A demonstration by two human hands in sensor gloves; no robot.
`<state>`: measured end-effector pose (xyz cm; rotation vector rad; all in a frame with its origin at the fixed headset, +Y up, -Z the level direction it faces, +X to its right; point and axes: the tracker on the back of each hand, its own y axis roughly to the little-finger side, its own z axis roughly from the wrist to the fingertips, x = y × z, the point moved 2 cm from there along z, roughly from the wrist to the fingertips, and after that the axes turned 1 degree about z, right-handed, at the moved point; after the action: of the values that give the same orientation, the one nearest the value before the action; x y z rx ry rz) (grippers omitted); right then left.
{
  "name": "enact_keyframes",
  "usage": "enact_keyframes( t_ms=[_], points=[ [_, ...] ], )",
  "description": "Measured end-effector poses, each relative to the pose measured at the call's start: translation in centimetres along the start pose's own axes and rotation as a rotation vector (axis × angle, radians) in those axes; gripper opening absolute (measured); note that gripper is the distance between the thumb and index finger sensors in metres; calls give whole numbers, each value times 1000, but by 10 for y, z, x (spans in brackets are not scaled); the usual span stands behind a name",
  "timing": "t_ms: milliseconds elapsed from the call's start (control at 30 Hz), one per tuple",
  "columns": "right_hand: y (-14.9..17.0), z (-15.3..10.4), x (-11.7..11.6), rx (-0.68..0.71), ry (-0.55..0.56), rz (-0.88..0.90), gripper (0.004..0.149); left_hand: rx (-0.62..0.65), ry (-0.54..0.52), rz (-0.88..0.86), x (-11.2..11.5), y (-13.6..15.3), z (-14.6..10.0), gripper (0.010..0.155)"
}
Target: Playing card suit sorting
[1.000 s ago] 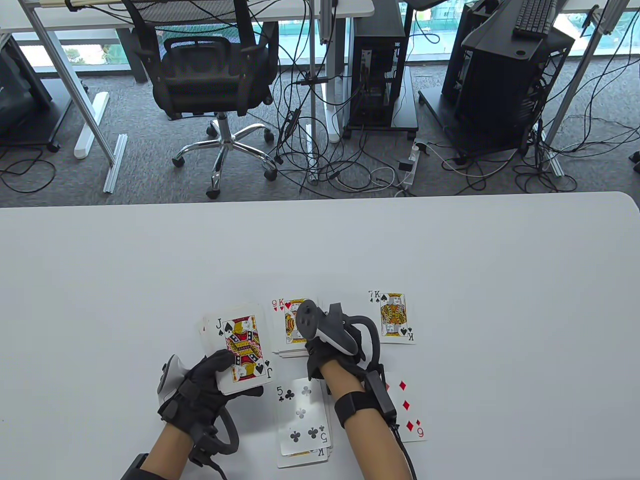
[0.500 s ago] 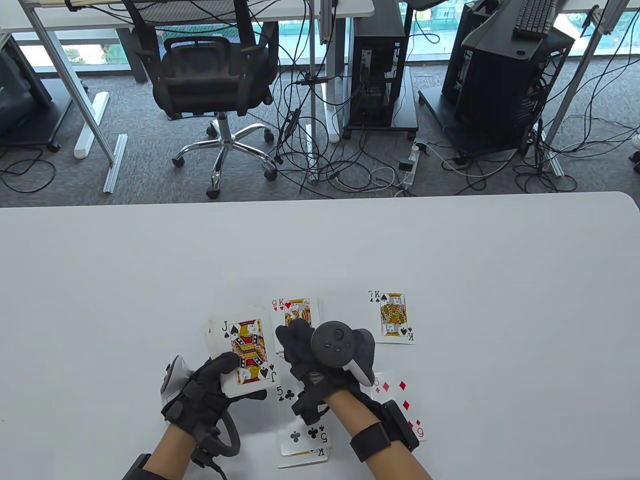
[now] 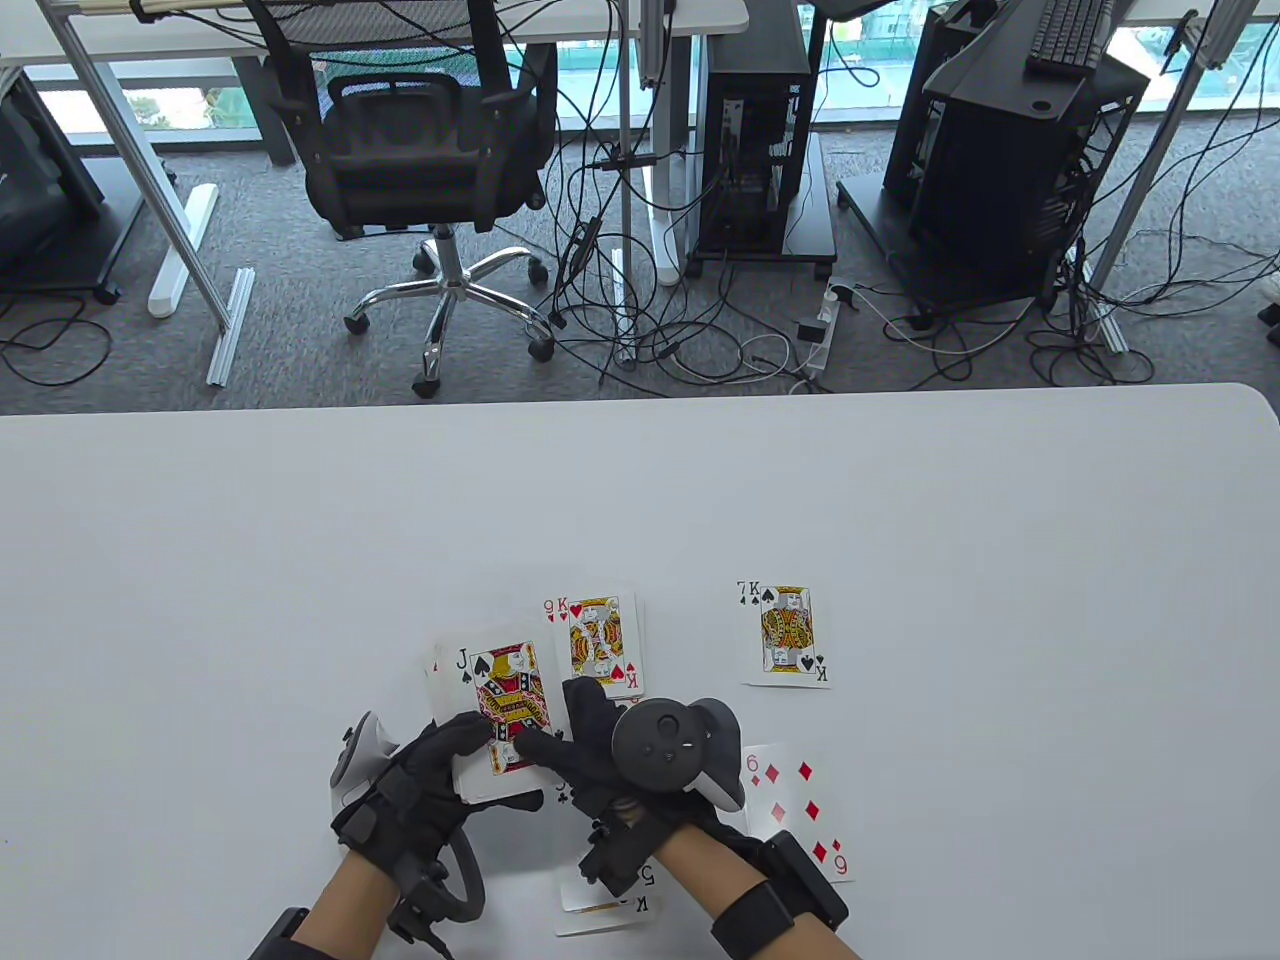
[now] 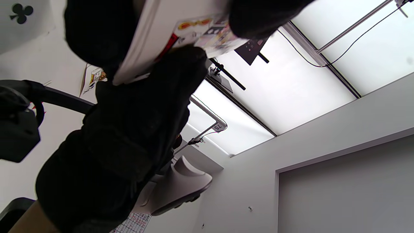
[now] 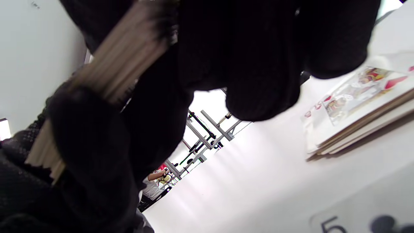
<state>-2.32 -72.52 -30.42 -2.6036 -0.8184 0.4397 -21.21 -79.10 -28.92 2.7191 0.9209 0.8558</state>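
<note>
My left hand (image 3: 480, 765) grips a face-up deck (image 3: 500, 700) with the jack of spades on top, just above the table. My right hand (image 3: 555, 720) has come up against the deck: its thumb lies on the jack's lower right corner and its fingers curl at the card's right edge, pinching it. The right wrist view shows the deck's edge (image 5: 106, 81) between black gloved fingers. On the table lie a hearts pile topped by a king (image 3: 600, 640), a king of spades (image 3: 785, 630), a six of diamonds (image 3: 800, 810) and a clubs pile (image 3: 610, 890), mostly hidden under my right wrist.
The white table (image 3: 900, 480) stretches far beyond the cards. Behind its far edge are an office chair (image 3: 430, 150), floor cables (image 3: 700, 340) and computer towers (image 3: 760, 130). In the right wrist view the hearts pile (image 5: 355, 106) sits close on the right.
My right hand drew back from the hearts pile, swung left to the deck and took hold of the jack of spades. The left hand carried the deck slightly right.
</note>
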Motion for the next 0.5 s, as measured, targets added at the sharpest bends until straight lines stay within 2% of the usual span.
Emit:
enact_keyframes(
  t_ms=[100, 367, 433, 500],
  points=[
    [9, -1, 5, -46, 14, 91, 54, 6, 6, -11, 1, 0, 0, 59],
    [27, 5, 33, -153, 48, 115, 44, 3, 7, -17, 1, 1, 1, 58],
    [38, 9, 46, -213, 60, 183, 43, 7, 11, -23, 1, 1, 1, 58],
    [58, 15, 61, -269, 53, 342, 43, 11, 13, -33, 1, 1, 1, 58]
  ],
)
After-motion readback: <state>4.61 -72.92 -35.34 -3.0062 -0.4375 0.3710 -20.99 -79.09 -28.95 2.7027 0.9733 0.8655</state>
